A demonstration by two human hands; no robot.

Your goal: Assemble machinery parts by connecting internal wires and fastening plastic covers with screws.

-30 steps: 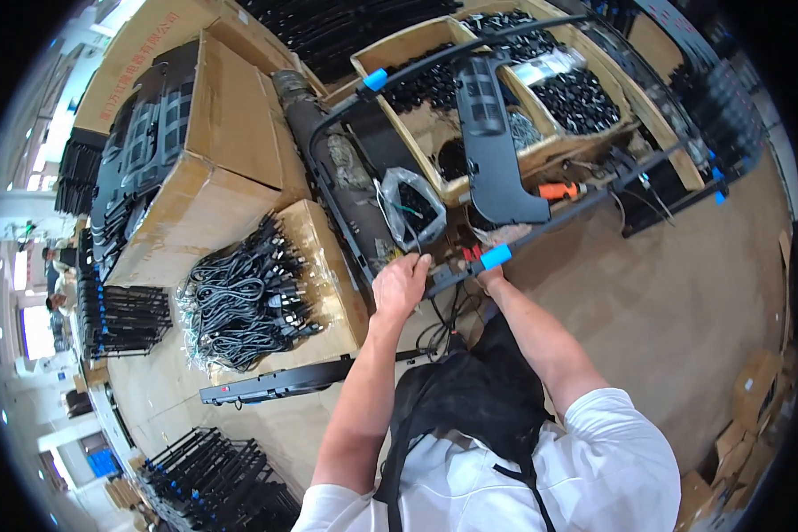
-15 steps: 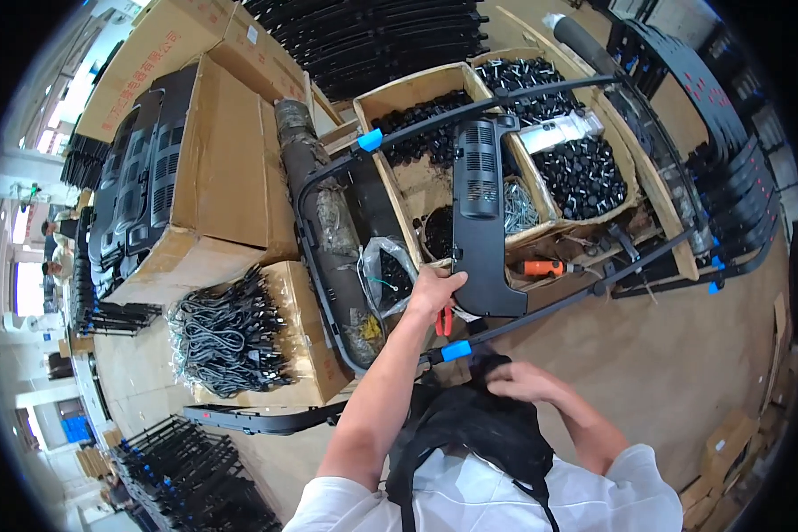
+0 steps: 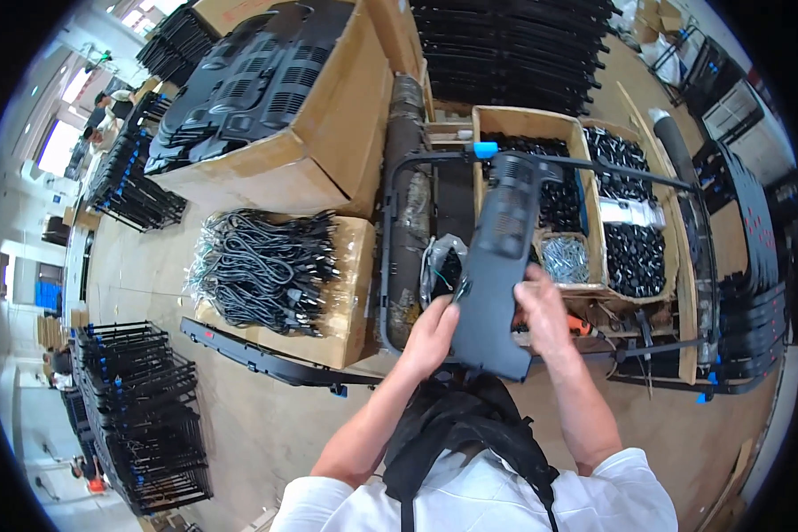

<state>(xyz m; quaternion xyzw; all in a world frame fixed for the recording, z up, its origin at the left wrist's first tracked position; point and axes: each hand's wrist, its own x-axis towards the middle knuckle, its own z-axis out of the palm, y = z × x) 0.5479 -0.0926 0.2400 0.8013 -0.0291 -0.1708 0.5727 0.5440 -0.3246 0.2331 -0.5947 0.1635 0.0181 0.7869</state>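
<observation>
Plainly, the long dark grey plastic panel (image 3: pixel 498 266) is the thing in hand: it lies lengthwise away from the person, its near end at chest height and its far end reaching up to the blue-tipped corner of a black tubular frame (image 3: pixel 399 177) that runs around the work area. The left hand (image 3: pixel 432 335) clasps the panel's near left edge, fingers curled under and thumb on top, so its grip is clenched on the panel; the right hand (image 3: pixel 541 310) presses on the right edge a little farther up, fingers wrapped over the rim, likewise grasping it. Holding it at both sides of the near end likely keeps the long piece level and lined up with the frame beneath, which it seems to bridge. Just left of the panel sits a clear plastic bag (image 3: pixel 439 266) with dark small parts, near enough for the left hand to reach. Beyond the right hand a small box of silvery screws (image 3: pixel 566 259) stands among cardboard compartments filled with black fittings (image 3: pixel 631 257), presumably kept close as supplies. Farther left, a carton topped with bundled black cables (image 3: pixel 266 266) sits on the floor, and behind it a large cardboard box (image 3: pixel 328 151) holds a stack of similar dark vented panels. Racks of black metal frames (image 3: pixel 142 417) stand well apart at lower left.
</observation>
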